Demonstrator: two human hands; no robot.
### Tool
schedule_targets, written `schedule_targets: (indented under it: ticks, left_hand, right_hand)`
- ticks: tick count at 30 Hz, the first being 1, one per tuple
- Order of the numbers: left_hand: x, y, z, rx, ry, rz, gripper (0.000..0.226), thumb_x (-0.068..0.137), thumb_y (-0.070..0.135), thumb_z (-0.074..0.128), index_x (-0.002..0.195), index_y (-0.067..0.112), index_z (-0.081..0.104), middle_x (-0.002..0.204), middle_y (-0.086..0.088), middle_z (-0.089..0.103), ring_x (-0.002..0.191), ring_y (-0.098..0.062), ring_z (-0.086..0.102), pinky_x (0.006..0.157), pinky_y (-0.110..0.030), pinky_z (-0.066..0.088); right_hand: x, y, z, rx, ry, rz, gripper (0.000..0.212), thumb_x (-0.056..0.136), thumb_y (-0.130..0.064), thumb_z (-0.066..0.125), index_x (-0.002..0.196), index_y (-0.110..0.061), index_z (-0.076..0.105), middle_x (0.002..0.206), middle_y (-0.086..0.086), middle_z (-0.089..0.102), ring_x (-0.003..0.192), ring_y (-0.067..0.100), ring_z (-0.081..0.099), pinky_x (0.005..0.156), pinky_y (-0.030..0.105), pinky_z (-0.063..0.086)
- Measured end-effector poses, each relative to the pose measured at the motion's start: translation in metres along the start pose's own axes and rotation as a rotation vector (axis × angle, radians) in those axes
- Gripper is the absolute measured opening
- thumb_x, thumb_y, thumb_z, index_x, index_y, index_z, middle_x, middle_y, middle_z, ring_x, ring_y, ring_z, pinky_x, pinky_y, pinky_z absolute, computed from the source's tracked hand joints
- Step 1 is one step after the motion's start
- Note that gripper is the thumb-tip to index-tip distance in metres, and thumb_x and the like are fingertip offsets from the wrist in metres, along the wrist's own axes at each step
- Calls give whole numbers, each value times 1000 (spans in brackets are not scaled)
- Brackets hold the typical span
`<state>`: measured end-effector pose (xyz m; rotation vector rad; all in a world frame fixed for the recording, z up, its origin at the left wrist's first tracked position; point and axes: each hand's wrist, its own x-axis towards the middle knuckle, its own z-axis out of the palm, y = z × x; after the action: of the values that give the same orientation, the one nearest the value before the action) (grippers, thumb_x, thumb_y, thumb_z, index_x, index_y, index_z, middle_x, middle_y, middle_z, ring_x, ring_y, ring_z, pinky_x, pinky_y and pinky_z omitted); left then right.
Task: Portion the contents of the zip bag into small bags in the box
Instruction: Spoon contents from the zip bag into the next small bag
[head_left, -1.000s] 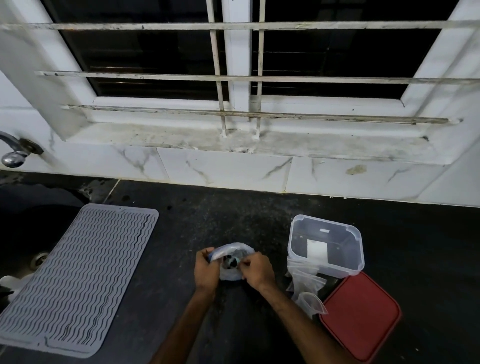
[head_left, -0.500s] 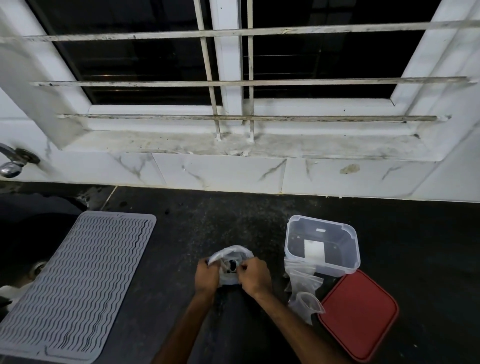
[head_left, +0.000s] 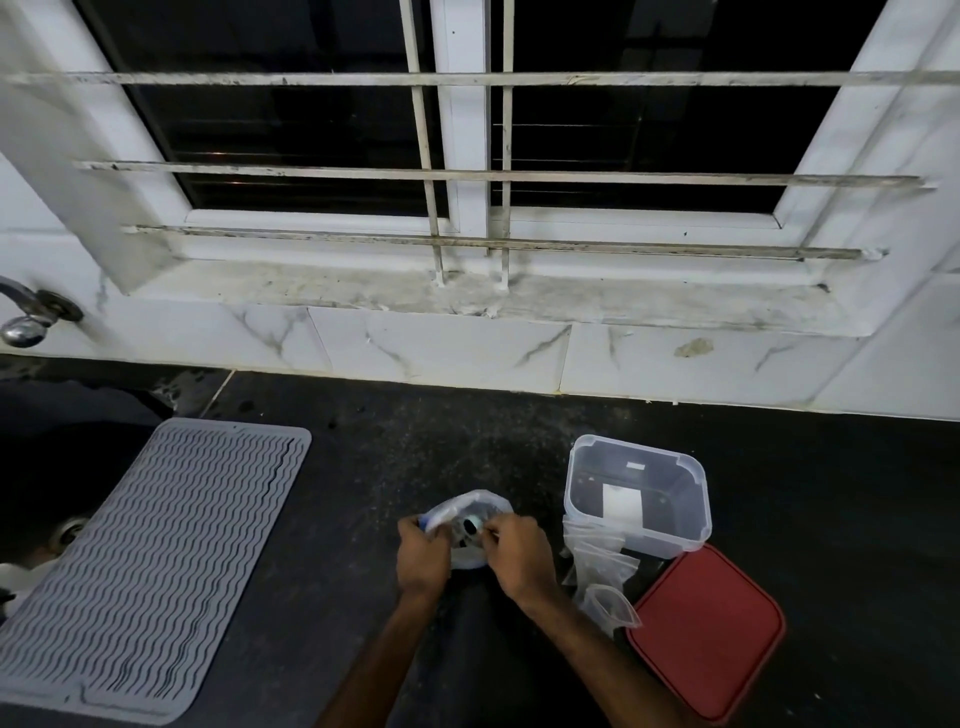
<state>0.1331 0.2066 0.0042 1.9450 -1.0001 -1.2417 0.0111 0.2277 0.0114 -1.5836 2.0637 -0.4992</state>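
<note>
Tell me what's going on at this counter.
A person is working at the dark counter. The left hand and the right hand grip the mouth of the zip bag from either side, holding it open with dark contents showing inside. To the right stands the clear box, open, with its red lid lying flat beside it. The small bags lie on the counter against the box, apparently empty. A grey mat lies to the left, untouched.

arms: both forearms bare | left hand (head_left: 423, 553): bare | right hand (head_left: 519, 558): bare
</note>
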Motion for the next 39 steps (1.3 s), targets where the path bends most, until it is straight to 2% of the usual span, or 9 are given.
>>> schedule_targets:
  ticks: [7,15,17,21,27,30,32,34,39]
  left_hand:
    - [-3,-3,-16,-151,-75,109,54,86,16,70,126,18,33,116,-5,54,102,-21,61,92,-42,54]
    - [-17,-13,-25,-207,-119,135,56,89,8,65,133,15,31,128,-14,52,109,-24,59,91,-37,52]
    - [-28,-11,-29,-176,-60,167,66,89,15,67,143,15,28,136,-10,46,118,-24,54,100,-39,48]
    - [-68,-4,-28,-126,301,461,62,88,20,69,139,10,36,138,-4,43,126,-13,44,106,-27,36]
    - [-101,-7,-2,-134,324,643,50,88,20,67,131,11,43,134,-3,45,127,-16,45,109,-32,36]
    - [-122,-7,27,18,26,676,24,90,30,65,112,33,54,114,11,59,106,-9,59,91,-32,50]
    - [-123,-17,50,201,-231,617,29,84,40,69,108,46,52,111,18,59,102,-2,61,87,-29,52]
    - [-121,-31,70,266,-410,500,40,74,48,73,107,46,52,112,17,58,102,0,61,89,-31,53]
    - [-120,-44,97,379,-457,423,44,73,32,79,107,38,51,110,9,56,96,-1,58,85,-22,52]
  right_hand:
    - [-11,4,-18,461,-112,126,20,89,-19,61,75,-13,74,63,7,71,48,13,61,51,31,56]
    - [-32,14,-78,790,-259,234,17,93,-14,61,84,-7,73,71,10,72,54,12,61,50,21,49]
    - [-40,22,-94,805,-259,232,16,93,-16,62,85,-8,74,71,10,72,55,13,61,50,22,48]
    - [-62,50,-129,886,-199,254,15,91,-10,64,85,1,73,68,14,69,51,16,56,46,23,43]
    - [-91,101,-152,877,-165,310,16,92,-11,63,87,1,72,69,15,68,51,14,56,45,23,43]
    - [-95,116,-153,845,-157,326,14,92,-8,62,87,0,72,63,9,68,47,12,55,43,21,43]
    - [-95,125,-149,802,-165,298,13,92,-8,62,86,-1,72,61,8,68,46,12,55,43,21,43]
    - [-94,134,-144,732,-183,257,14,92,-11,63,83,-4,72,61,7,68,46,12,54,44,23,44]
    - [-91,139,-127,325,-149,35,16,89,-22,64,80,-14,75,71,-2,72,57,5,62,61,28,51]
